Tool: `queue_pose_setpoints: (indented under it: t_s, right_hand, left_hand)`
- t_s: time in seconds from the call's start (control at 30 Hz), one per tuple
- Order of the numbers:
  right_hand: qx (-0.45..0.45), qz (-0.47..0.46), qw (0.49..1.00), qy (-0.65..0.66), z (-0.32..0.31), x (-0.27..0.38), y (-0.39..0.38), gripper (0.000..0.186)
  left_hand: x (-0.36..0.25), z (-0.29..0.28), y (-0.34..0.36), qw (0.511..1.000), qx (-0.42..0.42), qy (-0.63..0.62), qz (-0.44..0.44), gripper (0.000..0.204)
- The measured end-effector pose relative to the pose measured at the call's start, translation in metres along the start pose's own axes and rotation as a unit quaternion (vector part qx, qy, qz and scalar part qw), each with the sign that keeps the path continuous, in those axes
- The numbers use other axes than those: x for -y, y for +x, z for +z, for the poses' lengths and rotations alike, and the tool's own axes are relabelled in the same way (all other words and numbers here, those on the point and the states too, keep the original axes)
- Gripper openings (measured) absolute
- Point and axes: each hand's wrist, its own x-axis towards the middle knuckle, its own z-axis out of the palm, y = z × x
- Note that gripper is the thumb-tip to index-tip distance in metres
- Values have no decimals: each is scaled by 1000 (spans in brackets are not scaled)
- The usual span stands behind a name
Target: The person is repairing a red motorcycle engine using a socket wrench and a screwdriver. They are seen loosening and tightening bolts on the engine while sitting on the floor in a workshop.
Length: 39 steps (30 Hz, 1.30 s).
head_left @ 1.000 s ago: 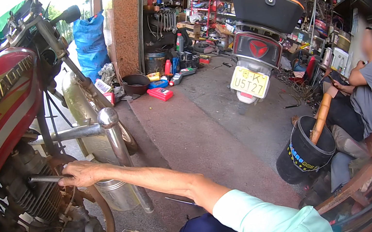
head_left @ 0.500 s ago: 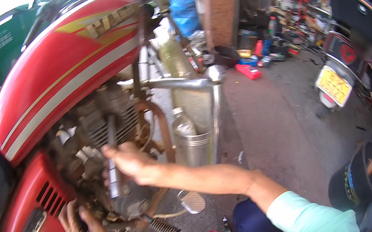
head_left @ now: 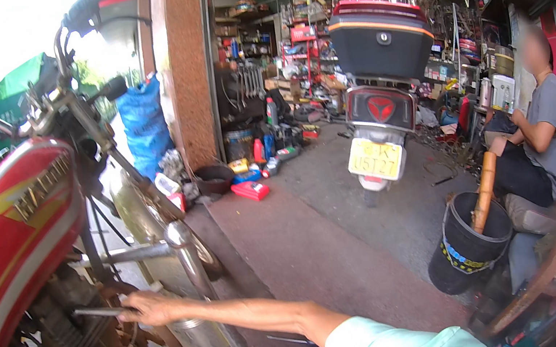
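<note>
At the lower left I see a red motorcycle (head_left: 10, 240), its finned engine cylinder (head_left: 73, 334) below the tank. My right hand (head_left: 140, 308), reaching across from the lower right, is closed around a metal bar tool (head_left: 97, 312) that points into the cylinder fins. Whether the tool's far end is seated on anything I cannot tell. Just right of my hand stands a chrome crash bar (head_left: 201, 274). My left hand is out of view.
A scooter (head_left: 383, 45) stands mid-right. At the right a person (head_left: 546, 128) sits by a black bucket (head_left: 456, 247) holding a bamboo pole (head_left: 484, 190). Oil containers (head_left: 251, 191), a blue sack (head_left: 143, 133), a pillar (head_left: 192, 77) and cluttered shelves are farther back.
The view swung left onto the engine half a second ago, showing my left hand there, and has swung back right and up; my left hand has left view. My right hand still holds the tool.
</note>
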Motion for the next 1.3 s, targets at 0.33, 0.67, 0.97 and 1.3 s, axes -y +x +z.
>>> queue_pose_setpoints:
  t_s: [0.33,0.67,0.97,1.3]
  right_hand:
    - [41,280,797,534,50,132,-17,30]
    - [89,211,721,654,68,126,-7,33]
    - [152,117,960,206,-26,30,-3,51]
    - [100,290,795,524,16,124,-22,33]
  left_hand:
    - [4,10,6,999,2,-16,29,20]
    - [7,14,-4,1000,-13,16,-21,16]
    - [-2,13,0,999,-17,1,-51,15]
    - [7,14,-3,998,-19,21,-54,17]
